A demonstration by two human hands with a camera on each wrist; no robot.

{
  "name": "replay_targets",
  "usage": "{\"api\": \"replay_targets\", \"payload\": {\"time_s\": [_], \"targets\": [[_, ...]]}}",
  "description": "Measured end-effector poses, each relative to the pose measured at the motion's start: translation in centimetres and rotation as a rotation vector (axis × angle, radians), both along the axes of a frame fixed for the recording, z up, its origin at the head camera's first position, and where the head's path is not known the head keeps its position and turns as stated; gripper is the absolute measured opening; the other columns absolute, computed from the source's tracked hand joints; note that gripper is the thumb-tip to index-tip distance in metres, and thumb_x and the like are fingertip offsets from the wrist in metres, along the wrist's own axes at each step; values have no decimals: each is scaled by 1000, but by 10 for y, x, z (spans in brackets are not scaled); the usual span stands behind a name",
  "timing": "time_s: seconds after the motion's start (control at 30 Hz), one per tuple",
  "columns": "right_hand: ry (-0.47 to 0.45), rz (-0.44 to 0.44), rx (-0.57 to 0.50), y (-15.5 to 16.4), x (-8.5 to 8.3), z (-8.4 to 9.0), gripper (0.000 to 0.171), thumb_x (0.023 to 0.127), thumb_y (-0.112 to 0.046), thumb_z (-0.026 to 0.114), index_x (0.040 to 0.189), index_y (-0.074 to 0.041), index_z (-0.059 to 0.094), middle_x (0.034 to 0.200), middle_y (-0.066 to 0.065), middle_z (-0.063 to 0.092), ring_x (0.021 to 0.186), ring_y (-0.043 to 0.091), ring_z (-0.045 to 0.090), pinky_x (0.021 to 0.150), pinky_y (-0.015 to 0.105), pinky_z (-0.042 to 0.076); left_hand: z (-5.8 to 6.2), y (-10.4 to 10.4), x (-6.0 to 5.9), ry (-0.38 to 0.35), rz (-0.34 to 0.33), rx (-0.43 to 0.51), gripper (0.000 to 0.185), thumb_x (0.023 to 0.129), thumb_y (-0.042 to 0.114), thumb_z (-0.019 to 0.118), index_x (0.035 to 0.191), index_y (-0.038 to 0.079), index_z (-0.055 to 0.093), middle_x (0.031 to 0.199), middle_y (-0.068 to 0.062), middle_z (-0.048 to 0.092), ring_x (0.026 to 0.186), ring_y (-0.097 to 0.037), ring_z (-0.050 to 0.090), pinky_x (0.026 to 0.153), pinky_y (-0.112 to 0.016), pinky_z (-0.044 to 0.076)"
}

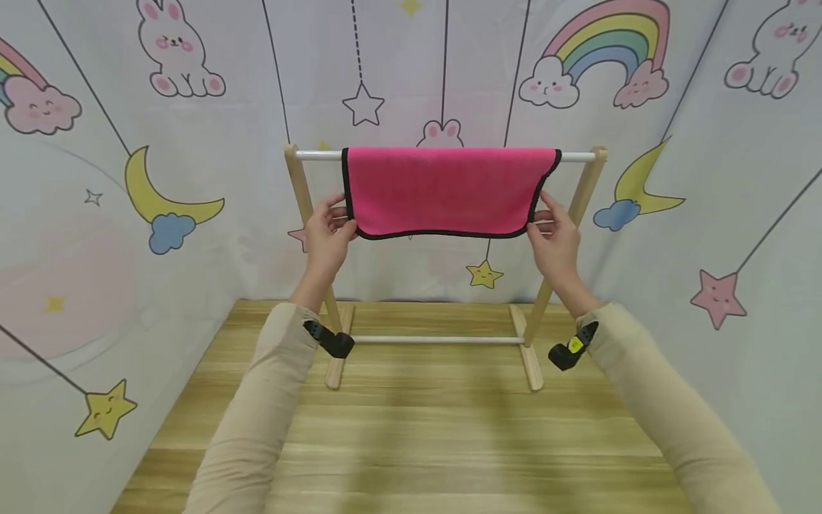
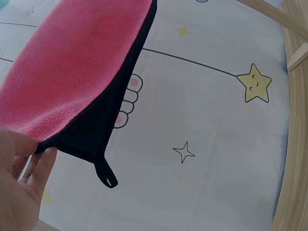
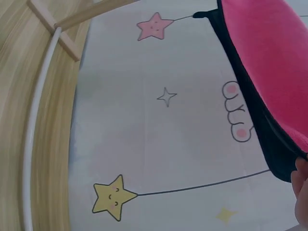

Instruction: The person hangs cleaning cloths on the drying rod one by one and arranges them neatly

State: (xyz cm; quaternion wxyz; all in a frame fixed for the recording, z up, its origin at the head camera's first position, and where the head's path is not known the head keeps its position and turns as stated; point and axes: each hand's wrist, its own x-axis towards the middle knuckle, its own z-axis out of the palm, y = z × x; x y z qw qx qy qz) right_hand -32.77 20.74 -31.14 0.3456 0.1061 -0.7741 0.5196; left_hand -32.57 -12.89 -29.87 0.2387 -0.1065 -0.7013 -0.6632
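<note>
A pink towel (image 1: 443,191) with black edging hangs over the white top rod (image 1: 320,155) of a wooden rack (image 1: 297,178). My left hand (image 1: 327,239) pinches its lower left edge between thumb and fingers. At the lower right corner, my right hand (image 1: 555,246) pinches the black edging the same way. In the left wrist view, a dark layer (image 2: 89,125) shows behind the pink front, with a small black hanging loop (image 2: 99,169) at its corner. The right wrist view catches only the fingertips (image 3: 301,175) at the towel's dark border.
The rack's feet (image 1: 533,368) stand on a wood-grain tabletop (image 1: 443,442), joined by a white lower rod (image 1: 437,340). Behind and on both sides hangs a white cloth backdrop (image 1: 244,164) printed with rabbits, stars, moons and rainbows. Black wrist cameras (image 1: 330,339) sit on both beige sleeves.
</note>
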Motion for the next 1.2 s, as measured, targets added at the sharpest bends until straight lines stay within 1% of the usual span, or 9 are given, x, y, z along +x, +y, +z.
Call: {"api": "replay_targets", "payload": {"time_s": [0.1,0.23,0.4,0.57,0.77,0.97,1.03,1.13,1.2], "targets": [[59,-16,-73,3,2,13,46,83,6,52,128,-5,50,88,14,60,68,-3,53,66,8,45,2,0,1,17,8,-13,42,85,-10,52,124,3,49,102,-16,58,82,-12,56,67,-18,53],[104,-32,-136,1,18,29,38,83,7,51,121,2,56,84,1,57,70,-1,53,64,8,44,1,2,3,14,6,-11,41,85,-9,52,124,3,50,102,-15,58,84,-14,57,68,-18,53],[156,-87,-192,-3,35,26,32,82,8,50,112,7,60,81,-6,55,72,1,52,61,9,42,-8,7,4,-35,-13,-8,41,84,-11,53,123,-1,49,102,-18,57,83,-12,57,67,-17,53],[133,-78,-242,-2,37,11,32,82,9,50,113,9,58,82,-2,54,73,2,52,62,11,42,-16,7,3,-36,-9,-31,41,83,-11,54,123,-3,48,103,-22,58,80,-11,57,65,-16,53],[111,-18,-232,-1,33,-2,32,81,12,51,112,12,56,83,11,55,70,3,54,61,10,43,-17,2,2,0,4,-32,39,84,-11,51,123,-4,48,103,-23,58,80,-12,56,65,-15,52],[127,22,-228,1,30,-6,31,80,13,51,110,14,56,82,4,56,69,1,55,60,9,44,-19,0,3,-24,-11,-30,38,85,-9,53,123,-4,48,104,-22,58,81,-12,56,64,-15,52],[115,22,-218,2,31,-6,31,80,11,52,111,13,56,83,7,57,71,4,56,61,9,44,-22,-1,3,-15,-11,-43,38,85,-7,54,123,-5,48,105,-22,58,81,-11,56,64,-14,51],[86,23,-189,5,35,-8,33,80,11,52,113,11,55,87,15,57,74,5,55,63,10,44,-20,-2,15,-23,1,-85,37,85,-7,55,121,-7,48,106,-26,58,87,-21,59,69,-16,51],[67,23,-159,10,38,-12,35,80,11,52,115,11,55,90,22,57,74,4,55,62,9,44,-26,-7,19,-17,20,-145,36,85,-4,56,120,-7,49,106,-26,59,91,-27,60,75,-22,52]]}}
